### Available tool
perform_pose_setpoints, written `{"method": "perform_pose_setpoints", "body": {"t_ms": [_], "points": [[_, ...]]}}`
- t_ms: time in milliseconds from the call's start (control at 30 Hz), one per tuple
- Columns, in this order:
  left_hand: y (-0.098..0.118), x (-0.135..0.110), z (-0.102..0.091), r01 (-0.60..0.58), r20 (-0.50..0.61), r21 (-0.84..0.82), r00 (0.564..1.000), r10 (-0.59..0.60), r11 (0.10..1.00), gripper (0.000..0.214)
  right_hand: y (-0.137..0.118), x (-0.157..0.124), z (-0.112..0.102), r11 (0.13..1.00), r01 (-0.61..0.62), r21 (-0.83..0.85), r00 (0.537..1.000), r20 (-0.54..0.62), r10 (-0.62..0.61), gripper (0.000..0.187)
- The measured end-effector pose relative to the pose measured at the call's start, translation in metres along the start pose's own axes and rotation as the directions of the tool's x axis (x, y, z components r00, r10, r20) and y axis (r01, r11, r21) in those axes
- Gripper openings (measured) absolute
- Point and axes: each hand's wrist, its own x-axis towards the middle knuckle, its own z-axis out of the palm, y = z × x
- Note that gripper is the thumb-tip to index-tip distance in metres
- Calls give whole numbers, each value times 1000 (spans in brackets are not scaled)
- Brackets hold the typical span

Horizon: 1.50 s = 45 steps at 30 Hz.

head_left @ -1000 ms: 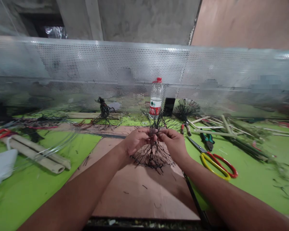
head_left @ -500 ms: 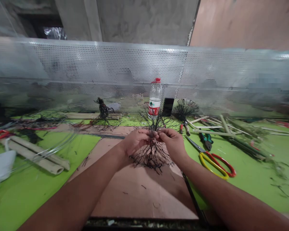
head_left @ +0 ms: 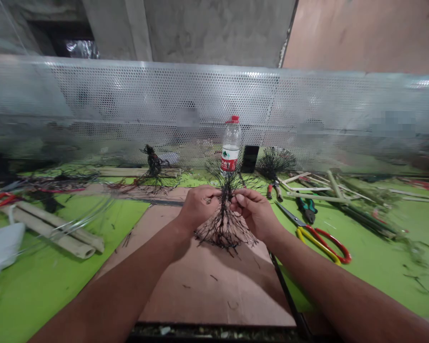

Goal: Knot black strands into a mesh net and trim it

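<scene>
Both hands hold a bundle of twisted black wire shaped like a small tree [head_left: 226,233] above a cardboard sheet [head_left: 214,290]. My left hand [head_left: 200,207] pinches the trunk from the left, and my right hand [head_left: 253,214] pinches it from the right. Thin wire branches fan upward above my fingers, and a wide splay of strands hangs below them. My fingers hide part of the trunk.
Two more wire trees [head_left: 153,166] [head_left: 275,163] stand behind, by a water bottle [head_left: 230,145] and a phone [head_left: 250,158]. Red-and-yellow scissors [head_left: 321,245], pliers [head_left: 306,208] and sticks lie on the green mat [head_left: 379,276]. A perforated metal sheet [head_left: 214,95] runs behind.
My hands have parted slightly, and the trunk now shows between my fingers. My grip has shifted a little along the wire bundle, which stays upright.
</scene>
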Motion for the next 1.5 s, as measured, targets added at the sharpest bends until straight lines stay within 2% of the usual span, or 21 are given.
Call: {"method": "perform_pose_setpoints", "body": {"t_ms": [67,133,200,267,367,500,633,700,767,800,867,933,1000,1100,1200,1333,1500], "points": [[-2,0,1,148,-37,-155,987,-155,977,19,-2,0,0,999,-21,32,999,38,20,16],[-4,2,3,279,-43,-276,952,-302,920,17,-4,0,0,997,-46,62,994,102,39,16],[-5,3,4,337,-52,-337,926,-375,879,18,-6,-2,1,994,-77,79,985,159,64,15],[-4,3,7,347,-59,-377,916,-396,859,20,-7,-3,3,994,-84,64,986,151,74,18],[-3,3,10,347,-44,-526,901,-432,776,22,-5,-2,3,997,-55,-45,997,43,57,16],[-1,3,10,343,79,-796,877,-475,500,25,0,2,2,974,-67,-217,997,-56,56,24],[-1,2,6,359,194,-878,871,-451,316,24,3,7,-1,906,-54,-419,994,-105,11,31],[-3,1,6,375,238,-885,873,-425,275,23,2,7,-3,838,-29,-545,996,-91,-25,19],[-4,0,6,373,233,-873,885,-403,314,20,0,5,-3,760,3,-650,997,-58,-53,16],[-5,0,6,363,209,-845,900,-383,391,17,0,4,-3,732,21,-681,997,-38,-63,19],[-7,-1,5,294,134,-703,949,-285,648,14,-2,2,-2,707,61,-704,997,5,-81,21],[-7,-1,3,118,92,-455,992,-85,883,18,-2,0,-1,713,87,-695,996,39,-83,22],[-5,-3,-1,-96,97,-231,988,122,968,28,-1,-1,1,725,94,-683,995,48,-84,21],[-2,-5,-6,-310,159,-5,939,307,951,39,-1,-2,3,723,110,-682,994,59,-95,21],[-1,-4,-9,-416,195,198,904,380,888,43,-1,-2,3,725,139,-675,990,88,-108,23],[-4,-2,-9,-427,187,432,904,385,794,45,0,-2,2,760,147,-634,989,99,-109,22],[-8,2,-12,-422,174,539,903,393,730,41,0,-3,5,799,107,-592,994,79,-75,21]]}}
